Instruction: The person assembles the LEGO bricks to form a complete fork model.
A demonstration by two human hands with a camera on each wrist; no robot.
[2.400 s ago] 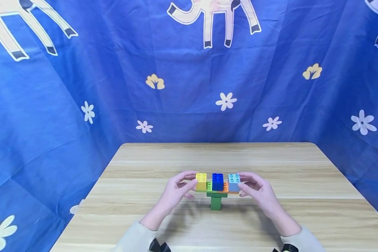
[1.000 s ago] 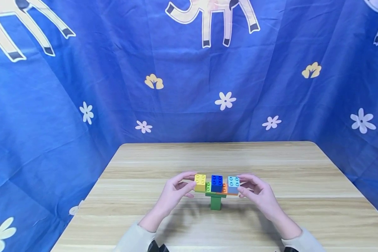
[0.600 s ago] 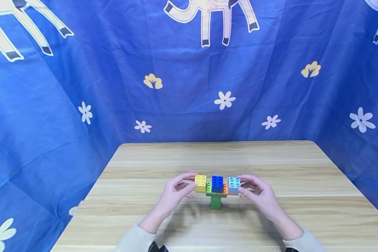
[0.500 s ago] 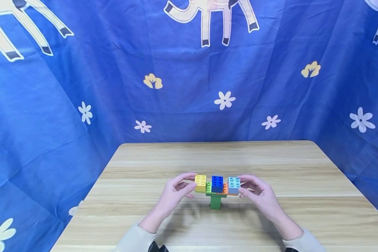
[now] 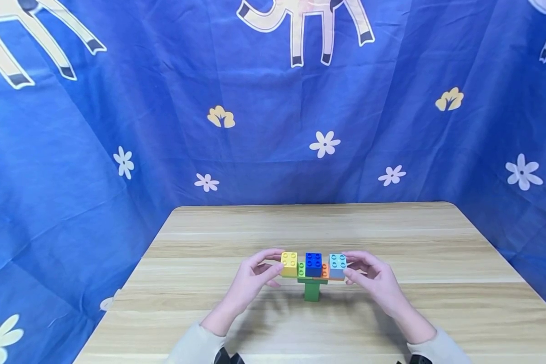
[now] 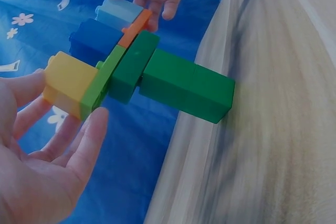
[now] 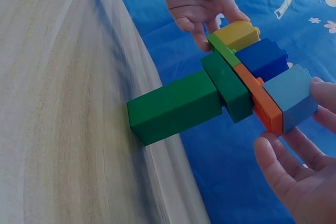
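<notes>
A T-shaped structure of toy building bricks stands at the middle of the table. Its green column (image 5: 311, 292) meets the tabletop and bears a wider green brick (image 7: 226, 87). Across that run a light green plate (image 6: 102, 83) on the left and an orange plate (image 7: 260, 98) on the right. On top sit a yellow brick (image 5: 289, 269), a dark blue brick (image 5: 313, 267) in the middle and a light blue brick (image 5: 337, 269). My left hand (image 5: 250, 280) pinches the yellow end with thumb and fingers. At the other end, my right hand (image 5: 378, 283) holds the light blue brick.
A light wooden table (image 5: 209, 232) lies under both hands, its far corners rounded. A blue curtain (image 5: 264, 151) with white flowers and animal figures hangs behind it and along both sides. Dark straps show at both wrists.
Both hands keep the same hold on the ends of the brick structure. It shifts only by a few pixels in the head view, along with a slight drift of the whole picture.
</notes>
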